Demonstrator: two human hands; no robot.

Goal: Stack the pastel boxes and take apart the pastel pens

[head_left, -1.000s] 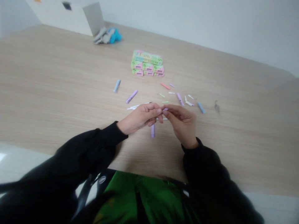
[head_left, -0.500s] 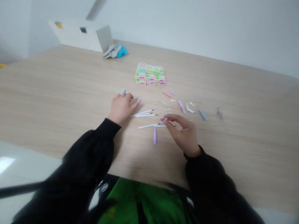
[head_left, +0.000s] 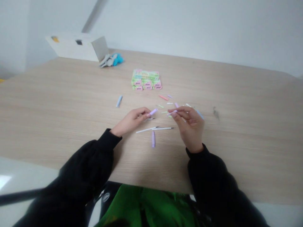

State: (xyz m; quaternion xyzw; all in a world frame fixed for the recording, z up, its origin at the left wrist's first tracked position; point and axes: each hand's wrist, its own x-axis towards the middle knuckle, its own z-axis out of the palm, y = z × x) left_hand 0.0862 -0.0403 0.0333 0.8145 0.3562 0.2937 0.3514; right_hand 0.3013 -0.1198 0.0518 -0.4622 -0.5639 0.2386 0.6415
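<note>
My left hand (head_left: pixel 132 120) pinches a short purple pen barrel (head_left: pixel 153 111) between thumb and fingers, its free end pointing right. Just right of it, my right hand (head_left: pixel 191 126) holds a small, thin purple pen part (head_left: pixel 173 112), its narrow end pointing left; the two pieces are apart. Below the hands lie white pen refills (head_left: pixel 146 129) with dark tips. Others are partly hidden beneath my left hand. Nearer to me, another purple barrel (head_left: pixel 153 139) lies lengthwise on the table.
Small pen parts, among them a red piece (head_left: pixel 163 97), lie scattered beyond my right hand. Behind them is a stack of pink and green boxes (head_left: pixel 146 82). A blue barrel (head_left: pixel 119 101) lies left. Grey and blue gloves (head_left: pixel 111 60) rest beside a white box (head_left: pixel 73 47).
My left hand has moved right with the purple barrel, uncovering the blue barrel. My right hand has risen slightly from the refills with its purple part. The camera view has shifted a little.
</note>
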